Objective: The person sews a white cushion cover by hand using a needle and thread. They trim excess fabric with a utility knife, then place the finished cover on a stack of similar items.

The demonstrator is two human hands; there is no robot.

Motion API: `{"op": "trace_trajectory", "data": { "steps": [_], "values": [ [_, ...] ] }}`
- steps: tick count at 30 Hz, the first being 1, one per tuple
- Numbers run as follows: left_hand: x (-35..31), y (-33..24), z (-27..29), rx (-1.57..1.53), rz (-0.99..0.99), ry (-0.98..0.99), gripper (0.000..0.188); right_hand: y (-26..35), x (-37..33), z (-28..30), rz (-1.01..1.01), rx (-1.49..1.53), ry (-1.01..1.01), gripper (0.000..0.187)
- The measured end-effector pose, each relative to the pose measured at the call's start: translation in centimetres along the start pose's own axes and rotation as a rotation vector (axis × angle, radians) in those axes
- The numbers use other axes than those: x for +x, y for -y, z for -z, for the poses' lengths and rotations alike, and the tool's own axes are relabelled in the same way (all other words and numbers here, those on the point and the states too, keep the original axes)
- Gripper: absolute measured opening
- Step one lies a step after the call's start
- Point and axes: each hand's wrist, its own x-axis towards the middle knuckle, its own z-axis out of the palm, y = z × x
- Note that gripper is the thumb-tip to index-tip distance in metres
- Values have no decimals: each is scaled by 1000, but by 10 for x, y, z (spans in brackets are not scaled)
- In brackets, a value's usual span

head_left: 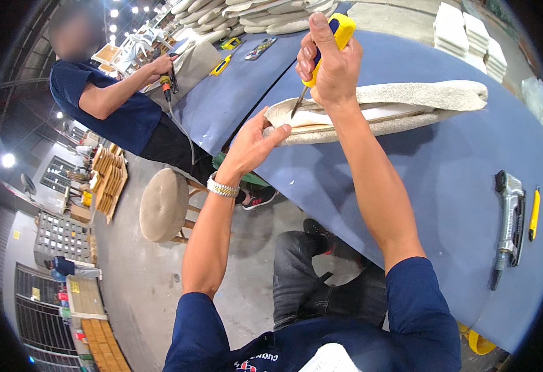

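Note:
An upholstered pad [423,96] in beige, rough-textured fabric lies tilted on the blue table, its side fold showing a white inner layer. My left hand [253,142] grips its left end, with the thumb on the near side and the fingers behind. In my right fist is a screwdriver [344,30] with a yellow and blue handle. Its metal shaft points down and left, and the tip meets the white layer by the fabric edge, close to my left thumb. How deep the tip goes I cannot tell.
The blue table [432,217] carries a staple gun [510,214] and a yellow utility knife [534,214] at right. Piled pads [259,15] and white stacks [463,37] stand beyond. A co-worker [107,105] holds an air tool [167,87] at left, near a round stool [163,204].

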Motion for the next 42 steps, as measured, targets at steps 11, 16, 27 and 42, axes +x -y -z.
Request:
{"op": "trace_trajectory", "data": {
  "steps": [11,16,27,42],
  "values": [
    [-12,-24,-1,703,-36,-128,23,-10,-28,-8,1,-134,78,38],
    [-21,10,1,471,-113,-190,16,-25,-41,-16,57,-213,158,36],
    [-43,40,-6,249,-95,-211,11,-51,-73,-13,71,-350,278,32],
    [-53,54,-7,561,-55,-51,31,-70,-109,-6,-63,-471,320,27]
  ]
}}
